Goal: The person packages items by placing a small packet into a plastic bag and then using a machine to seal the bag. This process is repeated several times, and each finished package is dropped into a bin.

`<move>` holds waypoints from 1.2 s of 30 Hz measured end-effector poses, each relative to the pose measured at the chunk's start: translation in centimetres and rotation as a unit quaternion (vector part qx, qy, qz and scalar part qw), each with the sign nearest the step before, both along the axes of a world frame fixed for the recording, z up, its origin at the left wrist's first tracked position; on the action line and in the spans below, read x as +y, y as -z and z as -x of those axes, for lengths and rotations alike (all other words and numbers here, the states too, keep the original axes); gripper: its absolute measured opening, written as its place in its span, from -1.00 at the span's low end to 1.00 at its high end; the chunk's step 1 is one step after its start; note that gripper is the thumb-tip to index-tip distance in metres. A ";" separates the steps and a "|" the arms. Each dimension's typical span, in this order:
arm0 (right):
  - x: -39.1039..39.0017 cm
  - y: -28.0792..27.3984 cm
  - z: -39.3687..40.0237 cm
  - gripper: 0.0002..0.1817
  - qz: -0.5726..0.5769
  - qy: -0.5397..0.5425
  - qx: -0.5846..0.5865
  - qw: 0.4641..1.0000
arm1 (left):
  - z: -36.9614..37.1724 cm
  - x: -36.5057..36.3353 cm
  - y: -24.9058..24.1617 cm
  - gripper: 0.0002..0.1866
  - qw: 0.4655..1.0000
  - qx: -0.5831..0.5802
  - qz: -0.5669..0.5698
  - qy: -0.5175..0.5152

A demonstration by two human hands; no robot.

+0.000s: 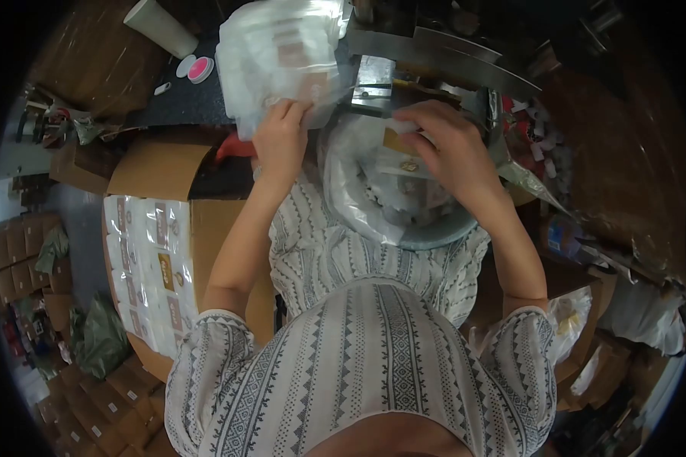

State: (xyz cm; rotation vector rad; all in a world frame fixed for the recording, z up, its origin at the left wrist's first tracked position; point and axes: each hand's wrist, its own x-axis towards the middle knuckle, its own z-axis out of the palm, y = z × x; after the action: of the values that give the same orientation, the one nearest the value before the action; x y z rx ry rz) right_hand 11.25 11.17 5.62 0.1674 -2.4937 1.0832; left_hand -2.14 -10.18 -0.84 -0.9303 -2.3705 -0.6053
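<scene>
My left hand (280, 141) is closed, its fingertips pinching the lower edge of a clear plastic bag (316, 99). That bag lies over a stack of printed translucent bags (255, 57), which is blurred at its right side. My right hand (451, 148) hovers above a round grey basin (434, 238) on my lap, its thumb and fingers curled towards each other. A small whitish thing shows at those fingertips, too blurred to name. Clear plastic lines the basin, and small packets with gold printing (410, 165) lie in it.
A metal machine (450, 57) stands ahead, with a silver block (373, 76) at its front. On the dark table are a white cup (160, 29) and an open round tub of pink stuff (200, 70). An open carton of white printed packs (152, 266) stands left. More cartons (99, 407) lie behind.
</scene>
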 end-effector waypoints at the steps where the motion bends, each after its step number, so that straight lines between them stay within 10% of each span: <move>1: 0.0 0.2 0.0 -0.75 0.001 -0.001 0.001 1.000 | 0.6 0.2 1.1 -0.86 1.000 0.006 -0.005 0.028; 15: 0.9 -0.3 -0.2 -0.70 -0.030 -0.083 0.005 0.996 | -5.6 1.6 -3.4 -0.88 0.971 -0.157 -0.024 0.177; 21: 3.7 0.5 -1.6 -0.67 0.068 0.125 -0.119 0.983 | -4.3 6.5 -0.9 -0.87 0.828 -0.512 -0.076 0.216; 23: 5.1 0.4 -2.7 -0.67 0.048 0.144 -0.108 0.982 | -2.9 8.3 -0.2 -0.79 0.672 -0.695 -0.174 0.187; 30: 10.7 1.2 -6.9 -0.73 -0.199 0.339 -0.153 0.907 | -2.0 10.5 -1.0 -0.65 0.560 -0.763 -0.282 0.154; 33: 16.4 7.1 -7.7 -0.75 -0.279 0.374 -0.307 0.830 | -1.9 8.6 -1.6 -0.60 0.643 -0.710 -0.234 0.167; 35: 16.2 6.3 -7.3 -0.74 -0.260 0.368 -0.299 0.841 | -0.6 6.1 -1.9 -0.59 0.853 -0.462 -0.207 0.129; 36: 15.7 5.8 -7.5 -0.73 -0.239 0.362 -0.299 0.850 | 0.5 4.3 -1.2 -0.59 0.853 -0.464 -0.205 0.128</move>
State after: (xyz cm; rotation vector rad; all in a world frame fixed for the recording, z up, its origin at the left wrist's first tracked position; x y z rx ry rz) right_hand 18.73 26.85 -0.20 -1.0448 -2.8829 0.1822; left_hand -2.67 -5.85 0.35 -0.8593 -2.6882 -1.9464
